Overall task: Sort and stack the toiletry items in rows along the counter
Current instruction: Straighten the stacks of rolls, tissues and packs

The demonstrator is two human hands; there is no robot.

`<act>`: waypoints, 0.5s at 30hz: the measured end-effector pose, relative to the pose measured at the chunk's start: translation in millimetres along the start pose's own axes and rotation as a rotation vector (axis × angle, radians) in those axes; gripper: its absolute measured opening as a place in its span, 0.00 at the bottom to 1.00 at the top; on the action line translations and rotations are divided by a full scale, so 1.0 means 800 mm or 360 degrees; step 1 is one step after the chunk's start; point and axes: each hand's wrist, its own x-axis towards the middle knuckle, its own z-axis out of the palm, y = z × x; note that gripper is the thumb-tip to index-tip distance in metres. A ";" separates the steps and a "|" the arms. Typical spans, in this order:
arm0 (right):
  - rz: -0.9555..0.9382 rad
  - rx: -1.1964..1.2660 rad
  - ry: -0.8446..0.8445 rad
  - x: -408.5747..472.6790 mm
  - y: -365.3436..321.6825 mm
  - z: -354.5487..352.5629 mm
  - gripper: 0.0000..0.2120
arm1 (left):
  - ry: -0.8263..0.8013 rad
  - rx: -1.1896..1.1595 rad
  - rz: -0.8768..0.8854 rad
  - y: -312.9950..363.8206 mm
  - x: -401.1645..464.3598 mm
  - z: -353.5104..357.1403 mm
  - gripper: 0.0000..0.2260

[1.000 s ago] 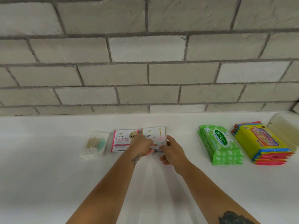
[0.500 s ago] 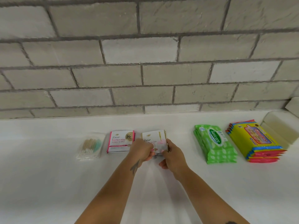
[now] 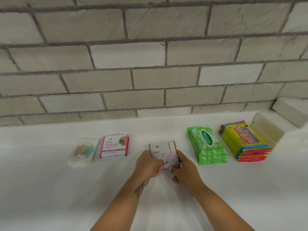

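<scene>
Left to right: cotton swabs (image 3: 82, 151), Dove sachets (image 3: 114, 146), Sanicare packs (image 3: 207, 145).

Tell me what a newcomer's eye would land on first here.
Both hands meet at the middle of the white counter: the left hand and right hand grip a small stack of gold-edged sachets. To their right lie a bright green wipes stack and a yellow wipes stack. To the left sit pink-edged sachets and a clear pack of cotton swabs, all below a grey brick wall.
</scene>
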 end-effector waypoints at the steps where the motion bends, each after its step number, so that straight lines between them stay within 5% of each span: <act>1: -0.0002 0.0006 0.0000 -0.001 0.002 -0.004 0.21 | -0.0017 0.0001 0.0002 0.000 -0.002 0.003 0.10; 5: -0.0050 -0.0144 0.0033 -0.007 0.002 -0.016 0.32 | 0.0014 0.0276 0.0119 -0.009 -0.003 0.006 0.26; 8: -0.0297 -0.1064 0.0125 -0.007 -0.002 -0.025 0.39 | 0.0252 0.1088 0.0361 -0.024 0.002 0.000 0.46; 11: -0.0713 -0.1578 0.0292 -0.007 0.000 -0.022 0.34 | 0.0252 0.1365 0.0732 -0.038 0.006 -0.002 0.43; 15: -0.0867 -0.1578 0.0150 0.002 0.012 -0.015 0.31 | 0.0169 0.1400 0.0859 -0.050 0.010 0.000 0.29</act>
